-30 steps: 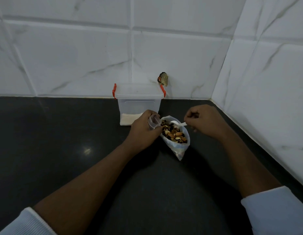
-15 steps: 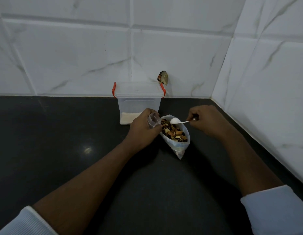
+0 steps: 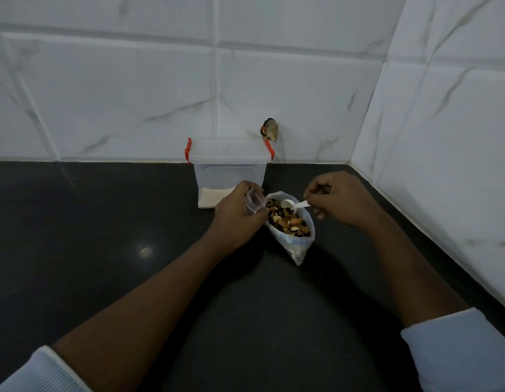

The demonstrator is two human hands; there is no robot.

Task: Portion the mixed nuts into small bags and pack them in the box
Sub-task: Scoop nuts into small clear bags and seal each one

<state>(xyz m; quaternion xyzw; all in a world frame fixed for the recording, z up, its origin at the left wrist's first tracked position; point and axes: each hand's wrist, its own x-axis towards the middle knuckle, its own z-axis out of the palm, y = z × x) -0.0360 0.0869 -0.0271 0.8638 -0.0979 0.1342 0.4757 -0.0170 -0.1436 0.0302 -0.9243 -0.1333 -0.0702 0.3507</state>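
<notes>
Head view: left hand (image 3: 237, 215) pinches small bag (image 3: 253, 202), right hand (image 3: 340, 198) grips spoon (image 3: 294, 205) over nut bag (image 3: 298, 245) lying between them.

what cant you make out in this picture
Head view only:
- Small clear plastic bag: mostly covered by the left hand; contents unclear.
- White plastic spoon: handle end hidden inside the right hand.
- White layer in the clear lidded plastic box with red clips: too dim to identify.
- Brown object on the tiled wall: too small.

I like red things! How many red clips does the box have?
2: left clip at the left end of the box, right clip at its right end. Any behind would be hidden.
</notes>
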